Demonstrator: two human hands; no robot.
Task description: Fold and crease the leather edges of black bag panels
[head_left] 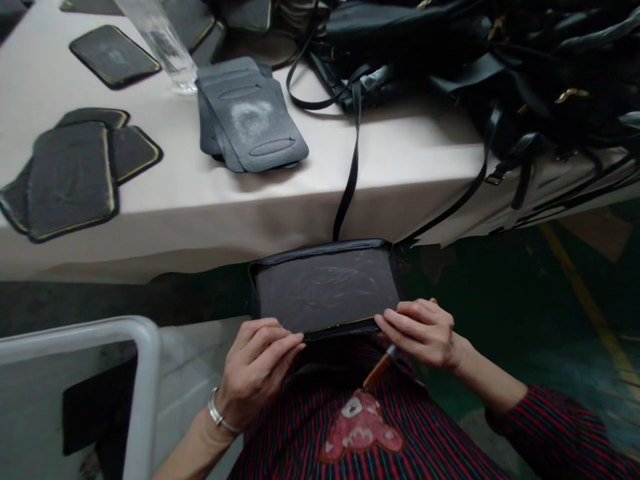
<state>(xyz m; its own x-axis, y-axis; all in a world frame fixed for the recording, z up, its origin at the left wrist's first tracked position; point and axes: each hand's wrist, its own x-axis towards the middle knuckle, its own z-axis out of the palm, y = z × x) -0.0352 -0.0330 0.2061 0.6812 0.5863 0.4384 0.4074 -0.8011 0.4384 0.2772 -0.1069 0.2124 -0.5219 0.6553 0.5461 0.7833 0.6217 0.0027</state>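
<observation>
A black bag [320, 249] rests at my lap, against the table's front edge, with a dark flat panel [330, 283] lying within its raised edges. My left hand [265, 353] pinches the near edge of the bag at its left. At the near right corner, my right hand [420, 331] presses its fingers on the same edge. Tucked in that right hand is a brush [381, 368], its brownish end pointing down toward my lap. A thin yellowish line runs along the panel's near edge between my hands.
Dark panels with yellowish edges [70, 180] lie on the cloth-covered table [200, 220] at left. A stack of grey panels [255, 120] sits by a clear container [175, 60]. Black bags with straps [425, 60] pile up behind. A white bin [150, 373] stands at lower left.
</observation>
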